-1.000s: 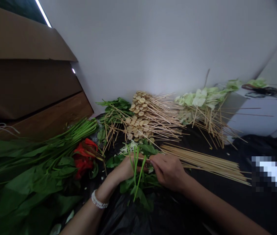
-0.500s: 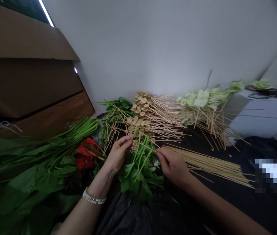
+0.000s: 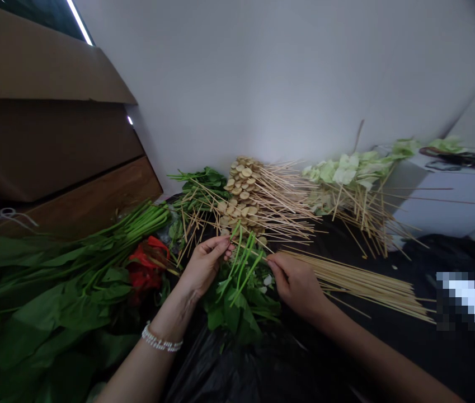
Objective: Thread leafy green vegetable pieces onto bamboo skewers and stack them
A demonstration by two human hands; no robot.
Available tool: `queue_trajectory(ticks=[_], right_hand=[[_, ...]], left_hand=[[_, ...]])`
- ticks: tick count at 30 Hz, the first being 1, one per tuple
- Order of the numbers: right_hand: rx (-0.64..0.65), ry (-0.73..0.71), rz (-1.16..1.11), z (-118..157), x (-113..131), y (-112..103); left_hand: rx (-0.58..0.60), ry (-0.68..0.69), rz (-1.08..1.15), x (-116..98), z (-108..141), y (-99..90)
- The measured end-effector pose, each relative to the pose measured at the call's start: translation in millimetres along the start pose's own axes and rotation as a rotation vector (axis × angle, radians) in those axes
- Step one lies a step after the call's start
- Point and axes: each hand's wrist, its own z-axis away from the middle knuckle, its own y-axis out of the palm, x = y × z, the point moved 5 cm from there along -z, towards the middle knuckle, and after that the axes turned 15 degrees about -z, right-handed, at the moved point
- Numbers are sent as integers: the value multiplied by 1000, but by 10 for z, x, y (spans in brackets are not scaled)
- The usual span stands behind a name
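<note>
My right hand (image 3: 298, 280) is closed around a thin bamboo skewer (image 3: 264, 258) that points left. Several leafy green stems (image 3: 243, 263) sit side by side on it, cut ends up, with their leaves (image 3: 237, 313) hanging below. At the skewer's left end my left hand (image 3: 207, 260) is closed, thumb and fingertips pinched on the leftmost green stem. The fingers partly hide the skewer's tip. Just behind my hands lie skewered pale round slices (image 3: 243, 212) in a stack.
A large heap of leafy greens (image 3: 52, 296) with a red wrapping (image 3: 149, 268) lies left. Loose skewers (image 3: 371, 285) lie right. Farther back are skewered greens (image 3: 203, 187) and skewered pale green leaves (image 3: 350, 168). A cardboard box (image 3: 52, 145) stands left, before a white wall (image 3: 262, 84).
The leftmost stem has shifted right along the skewer, closer to the other stems. My left fingers have moved slightly lower and right. My right hand stays in place.
</note>
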Motion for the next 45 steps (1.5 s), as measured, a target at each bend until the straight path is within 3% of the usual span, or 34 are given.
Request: queue_trajectory(ticks=[20, 34, 39, 42, 45], right_hand=[[-8, -37, 29, 16, -8, 29], [-8, -55, 51, 29, 8, 42], [-36, -94, -34, 9, 118, -45], [-66, -227, -45, 33, 250, -108], [-98, -414, 22, 90, 388, -138]], left_hand=[[-37, -19, -54, 78, -27, -32], [47, -45, -160, 122, 13, 39], [116, -133, -126, 75, -4, -5], [207, -140, -293, 74, 9, 15], [394, -119, -512, 112, 82, 140]])
